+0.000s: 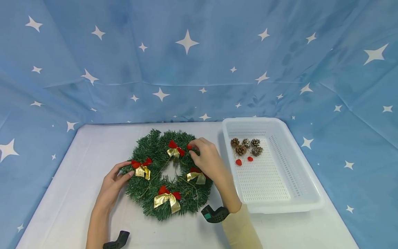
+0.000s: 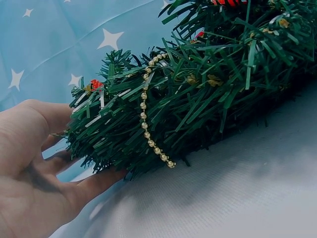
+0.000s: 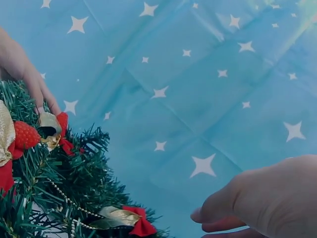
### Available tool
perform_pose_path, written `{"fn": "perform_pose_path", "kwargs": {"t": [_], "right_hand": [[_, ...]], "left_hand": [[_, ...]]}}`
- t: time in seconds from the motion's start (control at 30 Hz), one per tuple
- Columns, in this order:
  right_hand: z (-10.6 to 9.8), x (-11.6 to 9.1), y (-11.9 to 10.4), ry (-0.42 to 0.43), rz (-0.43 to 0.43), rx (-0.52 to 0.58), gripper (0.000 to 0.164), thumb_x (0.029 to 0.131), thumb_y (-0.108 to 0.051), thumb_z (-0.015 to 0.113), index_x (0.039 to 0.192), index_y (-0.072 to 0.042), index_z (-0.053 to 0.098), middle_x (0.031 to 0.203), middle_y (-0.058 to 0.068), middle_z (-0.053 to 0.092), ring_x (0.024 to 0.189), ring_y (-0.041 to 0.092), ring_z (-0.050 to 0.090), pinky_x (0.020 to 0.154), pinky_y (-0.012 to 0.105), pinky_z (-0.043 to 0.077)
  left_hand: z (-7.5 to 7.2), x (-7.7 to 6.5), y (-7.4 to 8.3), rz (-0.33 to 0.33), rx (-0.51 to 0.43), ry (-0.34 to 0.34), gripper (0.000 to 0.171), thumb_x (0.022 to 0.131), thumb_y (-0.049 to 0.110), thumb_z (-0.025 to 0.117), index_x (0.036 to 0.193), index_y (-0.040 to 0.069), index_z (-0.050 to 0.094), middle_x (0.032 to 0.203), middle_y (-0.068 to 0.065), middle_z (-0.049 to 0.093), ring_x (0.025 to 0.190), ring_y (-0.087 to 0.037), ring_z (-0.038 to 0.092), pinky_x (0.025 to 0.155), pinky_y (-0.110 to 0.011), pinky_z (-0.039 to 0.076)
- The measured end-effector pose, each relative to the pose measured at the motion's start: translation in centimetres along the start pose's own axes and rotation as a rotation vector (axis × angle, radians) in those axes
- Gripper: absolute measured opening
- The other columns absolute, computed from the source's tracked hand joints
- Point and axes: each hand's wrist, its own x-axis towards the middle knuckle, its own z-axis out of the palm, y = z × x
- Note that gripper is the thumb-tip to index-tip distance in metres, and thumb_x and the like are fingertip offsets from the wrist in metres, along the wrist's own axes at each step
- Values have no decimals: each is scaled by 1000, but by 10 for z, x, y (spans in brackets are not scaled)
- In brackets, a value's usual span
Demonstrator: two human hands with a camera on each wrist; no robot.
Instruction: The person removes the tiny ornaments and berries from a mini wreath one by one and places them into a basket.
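A round green artificial wreath (image 1: 141,192) lies on the white table, decorated with several red and gold bows (image 1: 168,200) and a string of gold beads (image 2: 144,115). At its left edge my left hand (image 1: 114,180) grips the greenery, thumb and fingers on either side, beside a bow (image 1: 143,168). My right hand (image 1: 206,157) is over the far right part of the wreath and pinches a small red strawberry (image 1: 189,147) at its fingertips. The right wrist view shows another strawberry (image 3: 26,135) set among the bows; the pinched one is hidden there.
Right of the wreath stands a white plastic basket (image 1: 298,173). Inside are several pine cones (image 1: 240,149) and two red strawberries (image 1: 238,162). A blue cloth with white stars (image 1: 186,69) hangs behind and around the table (image 1: 62,207).
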Motion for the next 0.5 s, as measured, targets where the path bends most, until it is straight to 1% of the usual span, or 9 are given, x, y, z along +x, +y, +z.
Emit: {"fn": "perform_pose_path", "kwargs": {"t": [0.07,0.13,0.2,0.23,0.27,0.3,0.37,0.43,0.5], "right_hand": [[2,2,1,-1,9,1,21,92,1,74,113,1,73,109,17,71,95,33,70,79,42,59],[5,5,3,1,16,3,21,92,1,74,113,1,73,109,16,71,95,32,70,79,41,60],[7,7,5,5,24,3,21,92,1,75,113,0,73,109,15,72,96,30,71,80,40,60],[9,8,6,7,29,-1,21,92,0,75,113,0,73,109,14,72,96,29,71,80,40,60],[11,9,8,8,34,0,20,92,0,75,113,0,73,109,14,71,96,29,70,80,40,60],[12,11,9,8,41,-6,20,92,0,75,113,-1,73,109,14,71,95,28,70,79,39,60],[17,12,12,6,57,-19,20,93,-2,75,113,-1,73,109,13,71,96,27,70,80,38,60],[21,13,15,6,74,-26,20,93,-2,74,113,-1,73,110,13,71,96,27,70,80,38,60],[25,13,19,9,83,-34,20,94,-2,74,114,-1,72,110,14,70,97,27,69,80,37,60]], "left_hand": [[0,0,0,1,10,3,54,104,32,64,152,15,47,169,-11,22,145,-28,43,88,-14,49],[0,0,0,3,13,6,54,104,33,64,151,15,47,168,-11,23,136,-14,48,88,-15,50],[0,0,0,9,13,7,54,103,32,65,151,14,47,168,-12,24,129,-4,50,88,-15,50],[0,0,0,11,12,7,54,103,32,65,151,14,47,168,-12,25,126,0,51,89,-15,50],[0,0,0,11,10,8,54,103,32,65,151,14,47,167,-12,25,125,1,52,89,-15,50],[0,0,1,10,9,9,55,103,32,65,151,14,47,168,-12,25,128,-2,52,89,-15,50],[1,0,1,5,3,11,55,103,32,65,151,13,47,168,-12,24,137,-16,52,89,-13,49],[0,0,0,0,0,9,55,103,32,65,151,13,46,169,-12,22,147,-31,43,89,-11,48],[1,-1,0,-2,-3,7,55,103,32,66,151,13,46,170,-12,20,151,-39,34,90,-10,46]]}}
